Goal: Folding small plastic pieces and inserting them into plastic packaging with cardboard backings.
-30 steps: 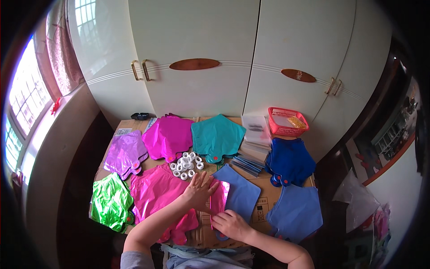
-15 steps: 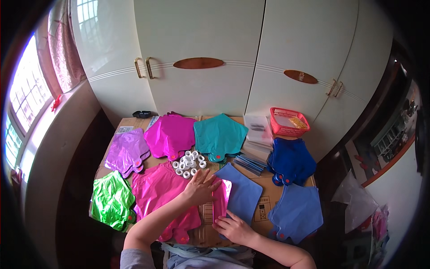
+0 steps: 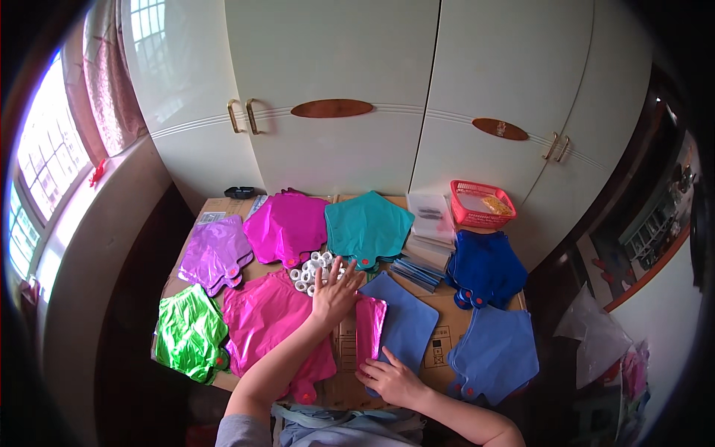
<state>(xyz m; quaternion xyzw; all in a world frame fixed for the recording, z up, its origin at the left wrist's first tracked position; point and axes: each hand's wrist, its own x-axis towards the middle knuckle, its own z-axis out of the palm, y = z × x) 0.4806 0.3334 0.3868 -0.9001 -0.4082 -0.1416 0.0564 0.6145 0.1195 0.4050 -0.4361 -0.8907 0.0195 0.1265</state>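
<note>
A narrow folded strip of shiny pink foil (image 3: pixel 370 324) lies partly over a flat blue sheet (image 3: pixel 408 316) in front of me. My right hand (image 3: pixel 393 380) rests on the strip's lower end, fingers stretched out flat. Above the strip's upper left, my left hand (image 3: pixel 335 294) is open with fingers spread and nothing in it. Its fingertips reach over a pile of small white rings (image 3: pixel 302 276), hiding some of them. To the left of the strip lies a stack of pink foil pieces (image 3: pixel 261 305), partly covered by my left forearm.
Around the cardboard-covered table (image 3: pixel 346 357) lie purple (image 3: pixel 216 249), magenta (image 3: pixel 287 227), teal (image 3: pixel 369 223), green (image 3: pixel 186 331), dark blue (image 3: pixel 488 264) and light blue (image 3: pixel 497 350) stacks. Clear plastic sleeves (image 3: pixel 430 242) and a pink basket (image 3: pixel 477 218) stand before the white cabinet (image 3: pixel 328 52).
My left hand has left the strip's upper end and moved up toward the white rings, its fingers spreading. The right hand stays at the strip's lower end.
</note>
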